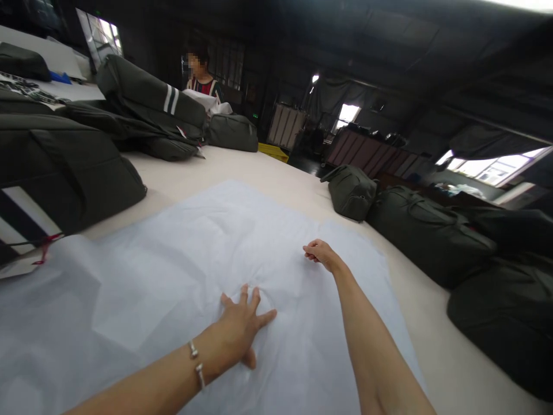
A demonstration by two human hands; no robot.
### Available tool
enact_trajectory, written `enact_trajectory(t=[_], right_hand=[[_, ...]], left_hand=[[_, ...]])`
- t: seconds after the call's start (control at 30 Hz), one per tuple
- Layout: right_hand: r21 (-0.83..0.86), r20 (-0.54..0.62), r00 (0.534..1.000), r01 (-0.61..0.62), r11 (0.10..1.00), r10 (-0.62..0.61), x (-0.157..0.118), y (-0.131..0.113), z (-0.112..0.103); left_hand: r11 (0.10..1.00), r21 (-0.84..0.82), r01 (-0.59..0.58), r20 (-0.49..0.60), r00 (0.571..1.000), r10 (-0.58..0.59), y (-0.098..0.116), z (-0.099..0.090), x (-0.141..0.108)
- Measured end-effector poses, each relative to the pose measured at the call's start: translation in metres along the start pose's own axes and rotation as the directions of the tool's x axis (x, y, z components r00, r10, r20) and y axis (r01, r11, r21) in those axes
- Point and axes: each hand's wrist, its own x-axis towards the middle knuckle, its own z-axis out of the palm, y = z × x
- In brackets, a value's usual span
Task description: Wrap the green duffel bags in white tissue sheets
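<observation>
The person's left hand [239, 327] lies palm down with fingers spread on a thin, pale sheet [147, 288], seemingly to press it flat and keep it from sliding; small creases gather just beyond its fingertips. Forward and to the right of it, the right hand [320, 253] is curled closed over the same sheet, thumb against fingers; whether it pinches anything thin, or touches the sheet at all, cannot be told. The sheet runs beneath both hands and out past the left forearm, wrinkled there, and covers much of the worktop [224, 164], whose bare strip shows beyond the hands and to the right of the right arm. Dark bags stand along the margins: a striped bag [82, 173] with a white tag [19, 266] well to the left of the left hand, and a small bag [352, 193] beyond the right hand, next to a larger bag [427, 230]. Their place at the edges likely leaves the middle for the sheet. Far ahead of the hands, a co-worker [209, 87] stands behind more bags, near some whitish material [211, 102].
</observation>
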Motion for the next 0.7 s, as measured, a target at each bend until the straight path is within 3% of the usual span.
enact_trajectory(t=[0.1,0.23,0.43,0.57,0.7], right_hand=[[-0.17,0.021,0.996,-0.081,0.982,0.086,0.025,0.019,0.004],[-0.386,0.012,0.984,-0.158,0.909,0.176,0.043,0.026,0.0],[-0.484,-0.228,0.971,-0.173,0.858,0.067,0.027,0.021,-0.012],[-0.488,-0.398,0.912,-0.117,0.865,-0.101,0.004,0.021,0.014],[-0.48,-0.263,0.937,0.08,0.874,-0.23,-0.012,0.034,0.058]], left_hand=[[1.0,0.004,0.003,0.018,1.0,-0.003,-0.001,0.009,0.007],[1.0,0.004,-0.008,-0.018,1.0,0.008,-0.002,0.016,0.011],[1.0,0.01,-0.016,-0.005,1.0,0.016,-0.004,0.016,0.009],[1.0,0.012,-0.023,-0.017,1.0,0.023,-0.003,0.01,0.005],[1.0,0.01,-0.012,0.005,1.0,0.012,0.0,0.0,-0.002]])
